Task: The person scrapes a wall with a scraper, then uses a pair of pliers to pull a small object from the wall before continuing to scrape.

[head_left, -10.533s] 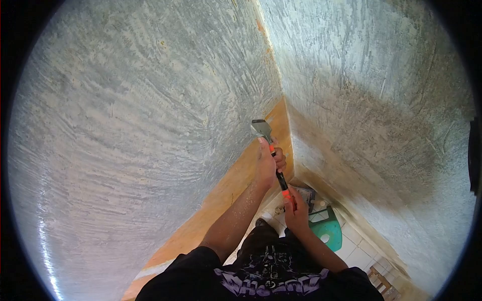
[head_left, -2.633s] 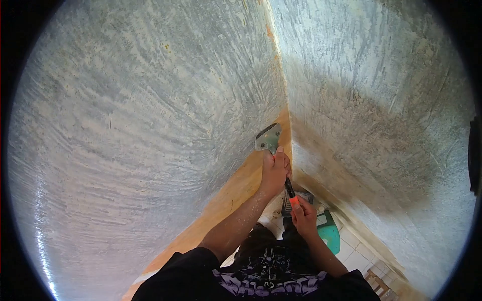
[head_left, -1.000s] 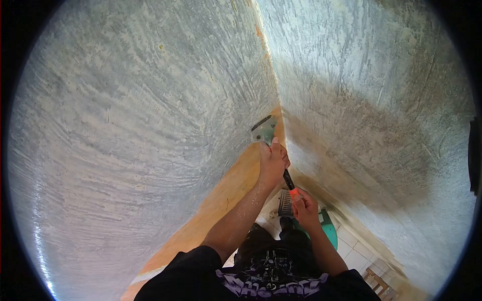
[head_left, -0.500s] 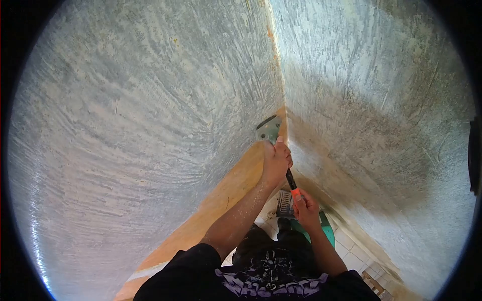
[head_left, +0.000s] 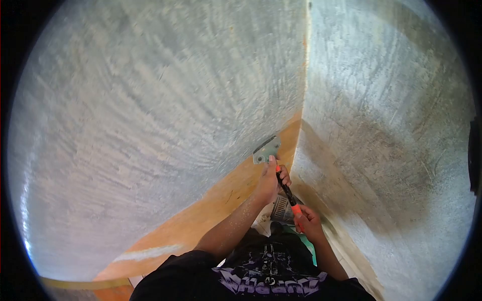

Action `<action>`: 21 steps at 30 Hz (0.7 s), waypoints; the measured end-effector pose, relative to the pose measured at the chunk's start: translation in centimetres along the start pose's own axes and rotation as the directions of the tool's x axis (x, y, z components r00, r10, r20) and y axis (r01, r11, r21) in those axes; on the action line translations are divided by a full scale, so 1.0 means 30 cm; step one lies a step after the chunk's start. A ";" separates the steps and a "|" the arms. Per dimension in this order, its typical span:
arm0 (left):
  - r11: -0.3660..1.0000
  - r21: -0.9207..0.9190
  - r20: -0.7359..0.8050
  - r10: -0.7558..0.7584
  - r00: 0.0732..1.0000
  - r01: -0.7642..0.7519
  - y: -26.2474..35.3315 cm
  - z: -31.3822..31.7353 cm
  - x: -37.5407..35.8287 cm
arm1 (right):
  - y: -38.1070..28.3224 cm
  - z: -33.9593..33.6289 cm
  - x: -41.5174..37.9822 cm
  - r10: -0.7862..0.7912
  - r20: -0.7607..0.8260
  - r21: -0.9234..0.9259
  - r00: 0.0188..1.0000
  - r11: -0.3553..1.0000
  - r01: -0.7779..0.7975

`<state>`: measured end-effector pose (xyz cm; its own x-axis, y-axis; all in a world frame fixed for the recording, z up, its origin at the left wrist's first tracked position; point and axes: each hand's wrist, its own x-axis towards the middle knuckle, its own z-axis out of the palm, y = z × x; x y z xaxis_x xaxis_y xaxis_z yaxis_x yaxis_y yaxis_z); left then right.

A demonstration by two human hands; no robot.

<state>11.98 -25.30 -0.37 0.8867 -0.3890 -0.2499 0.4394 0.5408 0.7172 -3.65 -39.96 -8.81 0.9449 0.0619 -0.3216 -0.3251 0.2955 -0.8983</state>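
A long-handled scraper (head_left: 266, 151) with a wide greenish-grey head and a dark blade edge lies against the left wall, just above the border with the orange band. My left hand (head_left: 269, 184) is closed around the upper handle, its thumb pointing up toward the head. Below it, my right hand (head_left: 307, 223) grips the orange end of the black handle. Pale dust specks cover the left forearm.
The rough grey left wall (head_left: 135, 115) meets the grey right wall (head_left: 371, 145) in a vertical corner. An orange band (head_left: 228, 193) runs along the left wall's bottom. A slotted grey object (head_left: 281, 209) and a green item (head_left: 307, 245) are by my legs.
The scraper head has moved down the left wall and away from the corner. Both hands have gone down with it. The view has shifted, putting the corner farther right.
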 end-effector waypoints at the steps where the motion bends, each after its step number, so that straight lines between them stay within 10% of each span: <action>1: 0.999 -0.045 0.035 -0.027 0.999 0.028 -0.006 -0.025 -0.020 | -0.013 -0.018 -0.014 0.066 0.089 0.052 0.994 0.996 -0.070; 5: 0.988 -0.123 0.121 -0.083 0.989 0.098 -0.053 -0.078 -0.034 | -0.082 -0.046 -0.041 0.257 0.247 0.274 0.934 0.906 -0.322; 8: 0.992 -0.101 0.088 -0.070 0.994 0.079 -0.032 -0.075 -0.019 | -0.104 -0.042 -0.021 0.158 0.006 -0.123 0.987 0.980 -0.156; 15: 0.995 -0.094 0.064 0.030 0.997 -0.024 0.012 -0.112 -0.037 | -0.174 -0.138 0.104 -0.283 0.129 -0.612 0.951 0.732 0.300; 21: 0.996 -0.061 0.145 0.073 0.987 -0.064 0.020 -0.130 -0.023 | -0.311 -0.154 0.148 -0.298 0.121 -0.735 0.947 0.614 0.287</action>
<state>12.20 -21.79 -2.29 0.8859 -0.4530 -0.0999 0.3894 0.6093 0.6907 3.38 -46.85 -3.24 0.9963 0.0856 -0.0011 0.0421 -0.5018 -0.8640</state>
